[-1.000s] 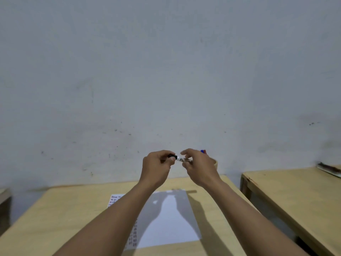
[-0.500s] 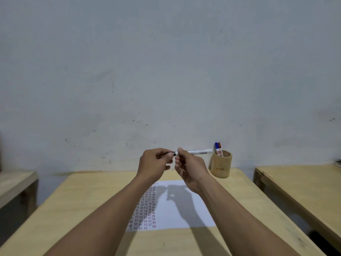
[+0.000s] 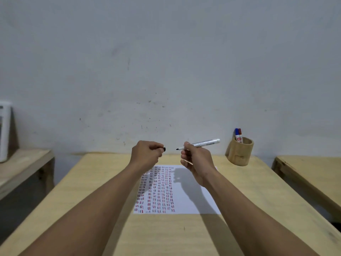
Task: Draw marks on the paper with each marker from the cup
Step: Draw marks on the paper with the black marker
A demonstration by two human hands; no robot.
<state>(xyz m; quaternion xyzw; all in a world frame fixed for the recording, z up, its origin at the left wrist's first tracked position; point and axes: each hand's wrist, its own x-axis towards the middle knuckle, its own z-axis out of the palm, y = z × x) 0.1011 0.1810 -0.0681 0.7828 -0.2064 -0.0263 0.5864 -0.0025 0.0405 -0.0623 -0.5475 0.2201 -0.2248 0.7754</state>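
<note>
My right hand (image 3: pixel 193 159) grips a white marker (image 3: pixel 204 143) with a bare black tip that points left, held above the table. My left hand (image 3: pixel 145 154) is closed around the marker's black cap (image 3: pixel 163 149), a short gap away from the tip. Below both hands lies a white paper (image 3: pixel 186 200) whose left half is filled with columns of small red and dark marks. At the table's far right stands a wooden cup (image 3: pixel 239 154) holding a blue marker (image 3: pixel 236 133) and a red marker (image 3: pixel 239 134).
The light wooden table (image 3: pixel 166 233) stands against a grey wall. A second wooden table (image 3: pixel 313 174) is to the right across a gap. On the left is a lower wooden surface (image 3: pixel 22 163) with a white object (image 3: pixel 4 130) on it.
My hands have pulled apart, so the cap has come off the marker and its tip is bare. The view has tilted down, showing more of the table and paper.
</note>
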